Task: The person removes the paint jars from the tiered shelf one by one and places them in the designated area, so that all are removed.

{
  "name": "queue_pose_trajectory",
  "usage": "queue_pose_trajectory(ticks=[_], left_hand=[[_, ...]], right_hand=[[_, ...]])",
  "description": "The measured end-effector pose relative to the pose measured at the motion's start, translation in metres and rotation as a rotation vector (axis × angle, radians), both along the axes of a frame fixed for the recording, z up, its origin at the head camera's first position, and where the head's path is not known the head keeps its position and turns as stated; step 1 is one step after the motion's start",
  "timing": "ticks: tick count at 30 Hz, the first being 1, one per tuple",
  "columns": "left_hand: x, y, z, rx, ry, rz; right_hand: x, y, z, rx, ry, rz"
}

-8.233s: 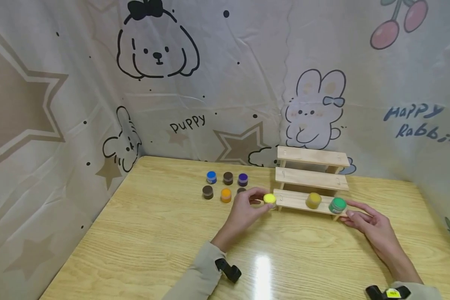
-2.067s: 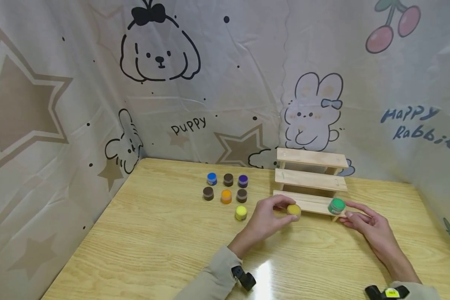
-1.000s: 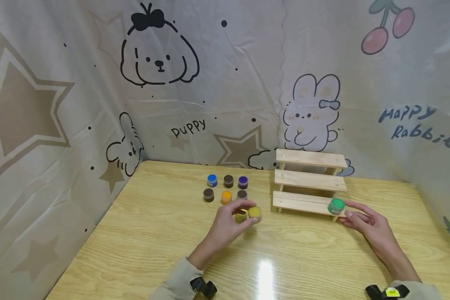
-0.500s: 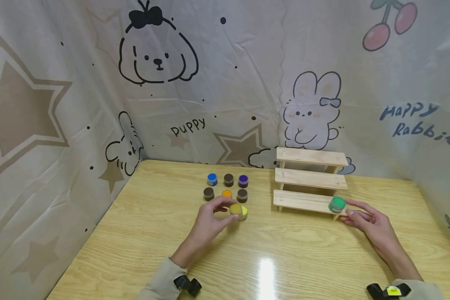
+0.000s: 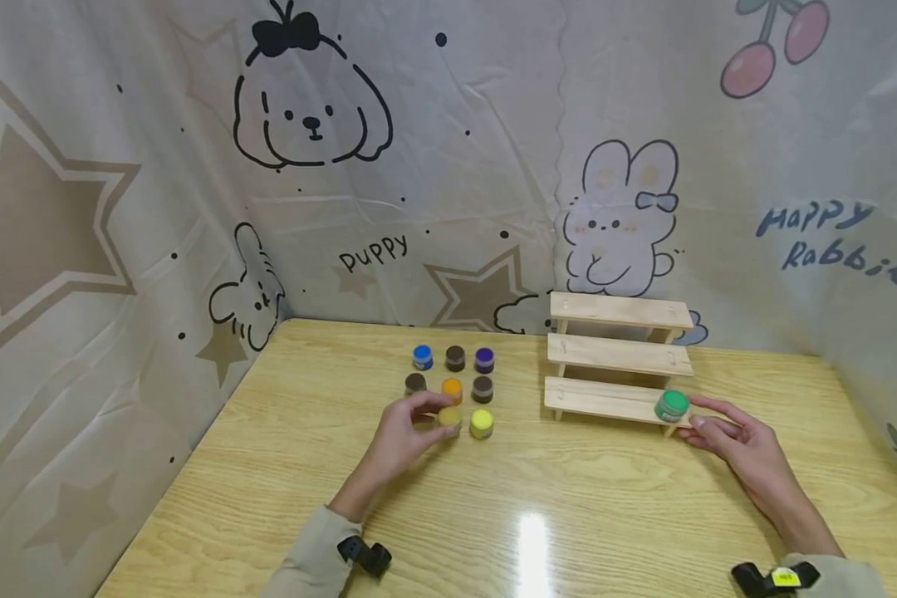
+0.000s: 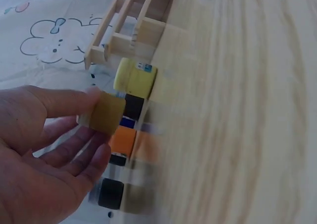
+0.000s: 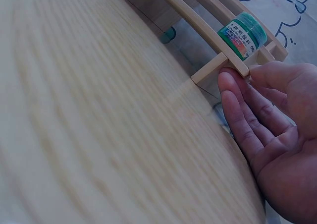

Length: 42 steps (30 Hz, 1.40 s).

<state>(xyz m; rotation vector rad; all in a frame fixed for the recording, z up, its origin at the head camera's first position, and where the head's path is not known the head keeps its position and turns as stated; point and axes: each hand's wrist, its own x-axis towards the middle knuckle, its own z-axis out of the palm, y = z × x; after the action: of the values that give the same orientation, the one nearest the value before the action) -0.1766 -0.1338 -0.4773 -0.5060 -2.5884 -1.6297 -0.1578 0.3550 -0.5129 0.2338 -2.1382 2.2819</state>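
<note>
My left hand [image 5: 399,436] pinches a small ochre paint jar [image 5: 449,421] between thumb and fingers, at the front of the jar group. In the left wrist view, the ochre jar [image 6: 109,114] looks slightly tilted; I cannot tell whether it touches the table. Just right of it stands a bright yellow paint jar [image 5: 482,423]. My right hand [image 5: 751,448] grips the right end of the lowest step of a three-tier wooden stand [image 5: 598,400]. A green paint jar [image 5: 671,405] sits on that step, close to my right fingertips; its printed label shows in the right wrist view.
Behind the ochre jar stand an orange jar [image 5: 452,390] and dark brown jars [image 5: 482,389], one partly hidden by my left hand. Farther back are a blue jar [image 5: 422,357], another brown jar [image 5: 455,358] and a purple jar [image 5: 484,360]. A printed curtain [image 5: 419,183] hangs behind the table.
Earlier, my left hand held the yellow jar, which now stands on the table. It has since carried the ochre jar from the lowest step leftward, past the yellow one. My right hand has stayed put.
</note>
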Motion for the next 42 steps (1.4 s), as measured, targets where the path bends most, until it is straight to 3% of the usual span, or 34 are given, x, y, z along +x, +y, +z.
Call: queue_pose_trajectory(ticks=[12,29,34,42], left_hand=[[-0.004,-0.005,-0.009,-0.059,-0.078,0.02],[-0.004,-0.003,-0.009,-0.076,-0.114,0.018],[-0.004,-0.004,-0.006,-0.067,-0.1,0.016],[-0.006,-0.003,0.006,-0.012,-0.004,-0.006]], right_hand=[[0.0,-0.002,0.001,0.006,-0.011,-0.011],[-0.001,-0.001,-0.001,0.018,-0.025,-0.029],[-0.001,-0.002,-0.001,0.034,-0.016,-0.028],[0.001,-0.001,0.0,0.012,0.003,-0.01]])
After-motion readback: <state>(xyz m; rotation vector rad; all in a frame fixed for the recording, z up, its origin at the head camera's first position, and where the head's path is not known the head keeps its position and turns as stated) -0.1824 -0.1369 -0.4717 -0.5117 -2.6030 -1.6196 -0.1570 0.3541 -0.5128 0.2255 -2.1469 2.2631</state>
